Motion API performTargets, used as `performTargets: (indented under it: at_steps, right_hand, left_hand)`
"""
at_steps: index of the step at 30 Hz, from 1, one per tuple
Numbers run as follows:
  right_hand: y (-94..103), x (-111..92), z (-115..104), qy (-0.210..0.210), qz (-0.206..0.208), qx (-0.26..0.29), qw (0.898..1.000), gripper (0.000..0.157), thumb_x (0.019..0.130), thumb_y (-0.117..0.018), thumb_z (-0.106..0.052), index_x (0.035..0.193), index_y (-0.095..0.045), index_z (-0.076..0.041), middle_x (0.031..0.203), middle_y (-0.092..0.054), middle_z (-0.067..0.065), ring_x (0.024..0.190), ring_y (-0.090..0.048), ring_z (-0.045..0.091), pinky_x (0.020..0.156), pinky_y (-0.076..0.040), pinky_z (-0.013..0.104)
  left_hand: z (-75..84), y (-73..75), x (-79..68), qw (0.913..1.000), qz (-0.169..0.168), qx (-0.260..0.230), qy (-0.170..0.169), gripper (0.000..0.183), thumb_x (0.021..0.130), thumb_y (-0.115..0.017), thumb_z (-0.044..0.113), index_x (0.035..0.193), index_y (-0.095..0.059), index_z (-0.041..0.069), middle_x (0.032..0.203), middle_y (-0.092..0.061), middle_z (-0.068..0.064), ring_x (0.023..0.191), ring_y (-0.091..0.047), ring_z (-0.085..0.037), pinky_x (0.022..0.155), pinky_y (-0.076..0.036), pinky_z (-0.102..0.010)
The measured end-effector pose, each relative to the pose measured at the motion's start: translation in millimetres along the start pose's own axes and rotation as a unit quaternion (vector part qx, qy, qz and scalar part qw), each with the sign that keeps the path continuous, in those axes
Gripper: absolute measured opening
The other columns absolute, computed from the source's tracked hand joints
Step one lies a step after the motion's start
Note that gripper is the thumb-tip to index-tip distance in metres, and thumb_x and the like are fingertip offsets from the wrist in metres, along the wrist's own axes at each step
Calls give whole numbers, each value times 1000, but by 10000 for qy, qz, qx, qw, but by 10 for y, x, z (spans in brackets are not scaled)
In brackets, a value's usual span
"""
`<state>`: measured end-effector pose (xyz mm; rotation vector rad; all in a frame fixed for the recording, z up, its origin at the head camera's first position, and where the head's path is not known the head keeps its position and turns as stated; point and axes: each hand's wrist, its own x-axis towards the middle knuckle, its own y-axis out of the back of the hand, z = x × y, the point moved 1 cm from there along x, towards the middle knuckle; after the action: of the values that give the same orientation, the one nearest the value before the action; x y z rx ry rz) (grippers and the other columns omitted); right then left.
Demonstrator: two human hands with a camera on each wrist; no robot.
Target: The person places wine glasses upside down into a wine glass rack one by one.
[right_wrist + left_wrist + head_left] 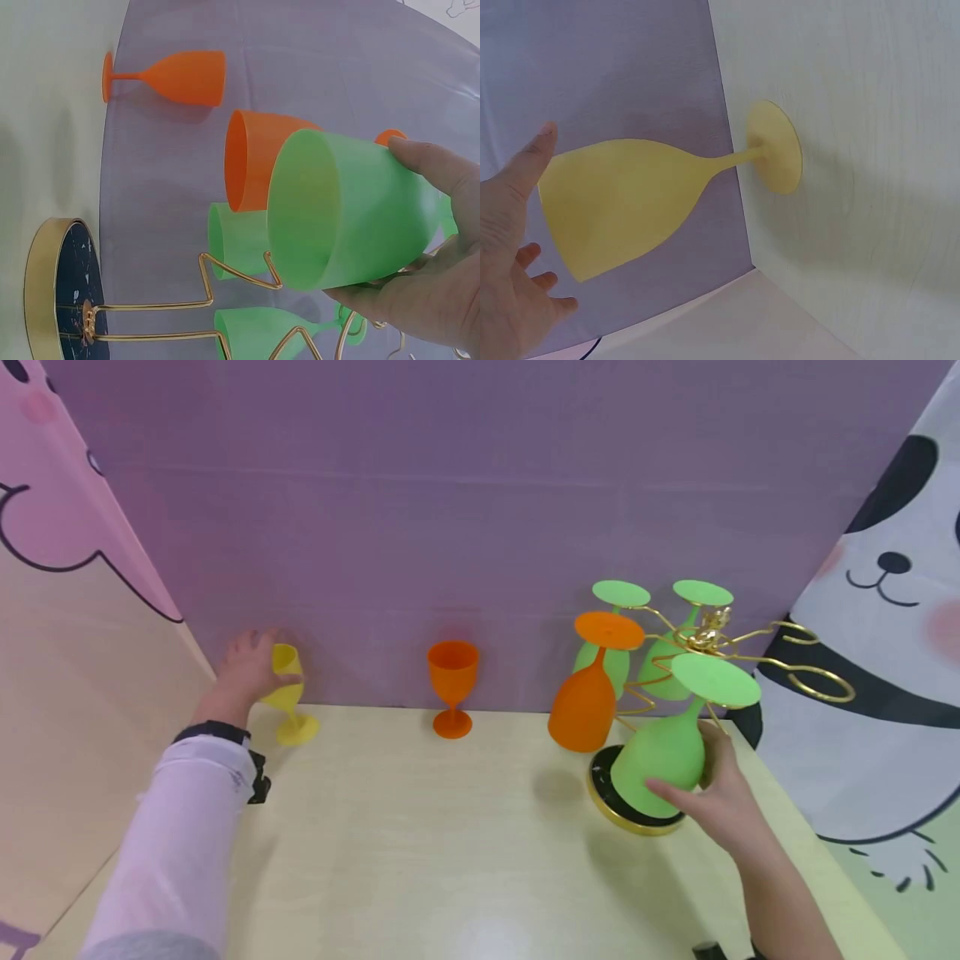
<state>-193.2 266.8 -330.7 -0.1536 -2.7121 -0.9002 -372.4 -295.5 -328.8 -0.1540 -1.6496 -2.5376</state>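
A yellow goblet [630, 202] stands upright on the table at the left. My left hand [251, 668] is at its rim, thumb and fingers spread around the mouth of the bowl. At the right, my right hand [720, 793] holds a green goblet [663, 760] by its bowl. That goblet is upside down, its foot up at an arm of the gold wire rack [813, 681]. In the right wrist view the thumb lies along one side of the green bowl, with the fingers under the other.
An orange goblet [453, 672] stands upright near the back edge, mid-table. Another orange goblet [585, 706] and two green goblets, one at the back [663, 668], hang upside down from the rack. The rack's round black base [603, 777] has a gold rim. A purple backdrop [480, 527] rises behind.
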Motion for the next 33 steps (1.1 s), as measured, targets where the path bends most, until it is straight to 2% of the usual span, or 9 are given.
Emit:
performTargets:
  at_steps: [3,8,10,14,16,25,33]
  right_hand:
    - [-7,-17,11,53,8,-8,10000,91,73,-73,-16,137,-9,-3,131,-28,19,104,-40,13,77,-36,3]
    - [-9,-49,37,86,-132,136,9998,94,73,-73,-13,138,-6,-3,133,-25,21,110,-38,30,78,-34,2]
    - [-4,-59,48,119,-174,133,9997,95,73,-73,-13,138,-5,-3,133,-25,21,111,-39,25,79,-34,2]
    - [8,-65,63,299,-160,137,9993,92,72,-73,-10,138,-9,-3,129,-30,18,104,-41,1,80,-35,3]
    - [16,-64,65,389,-158,161,9990,91,72,-73,-8,139,-11,-4,128,-31,18,101,-39,-6,80,-36,3]
    - [40,-67,56,442,-295,228,9983,92,73,-72,-9,140,-10,-5,132,-30,22,106,-36,-6,84,-30,0]
    - [50,-83,80,502,-327,269,9978,92,72,-72,-8,140,-9,-5,133,-29,22,106,-35,-8,84,-30,0]
  left_hand:
    - [12,-23,8,10000,-48,-2,-61,92,76,-68,39,141,-12,6,141,-3,-30,124,-5,-51,98,-6,-66]
    - [27,-39,4,9999,-92,84,-116,90,76,-67,40,141,-14,6,139,-7,-31,123,-7,-51,99,-5,-65]
    - [29,-40,8,9998,-102,119,-121,89,77,-67,38,141,-14,6,139,-7,-32,123,-7,-51,99,-4,-64]
    - [37,-33,32,9994,-49,265,-199,88,76,-67,39,141,-16,7,137,-10,-33,121,-8,-52,99,-4,-65]
    - [41,-28,43,9993,-30,309,-229,89,75,-68,40,141,-17,7,136,-11,-33,120,-9,-52,99,-4,-65]
    - [11,-52,34,9983,-435,363,-163,94,71,-70,44,141,-17,10,137,-9,-33,118,-8,-54,95,-7,-68]
    - [35,-67,24,9955,-605,630,-366,85,75,-67,43,140,-23,10,137,-9,-33,120,-7,-56,95,-4,-69]
